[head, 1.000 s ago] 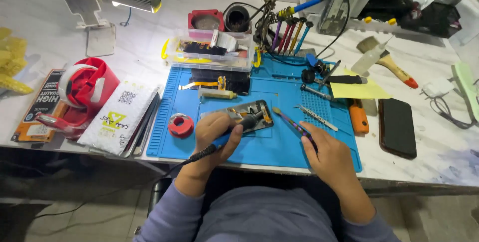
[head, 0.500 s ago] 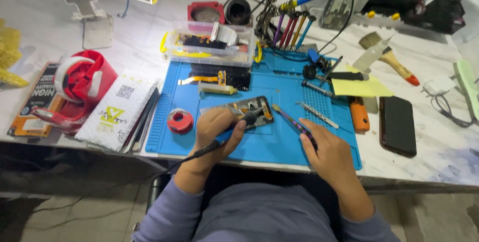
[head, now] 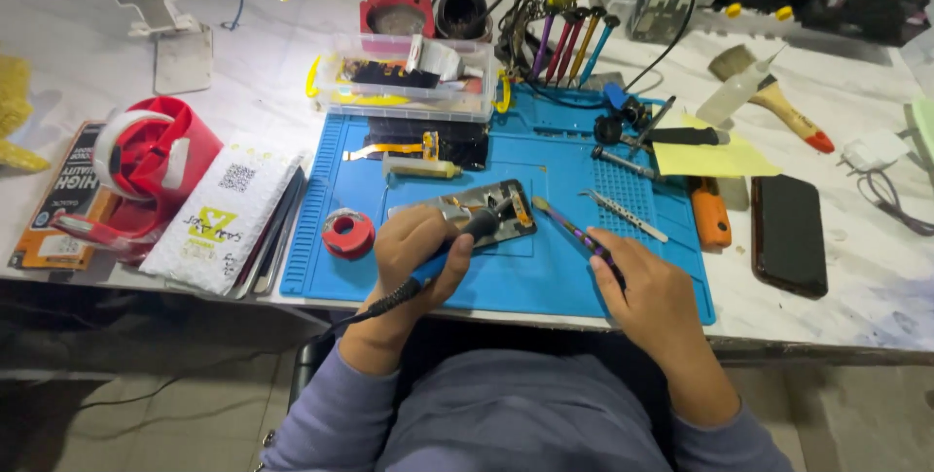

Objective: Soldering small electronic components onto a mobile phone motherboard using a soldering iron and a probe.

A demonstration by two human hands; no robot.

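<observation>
Opened phone (head: 477, 211) lying mid-frame on the blue mat (head: 545, 272), metal innards showing, left hand (head: 418, 258) clenched round a soldering iron (head: 457, 243) over it, right hand (head: 657, 292) pinching purple-tinted tweezers (head: 574, 231)

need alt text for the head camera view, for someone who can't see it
Seen from above, a person's left hand holds a corded soldering iron to an opened phone on a blue work mat, while the right hand holds purple tweezers. Tools, a clear parts box, a red tape dispenser and a black phone surround the mat.
</observation>
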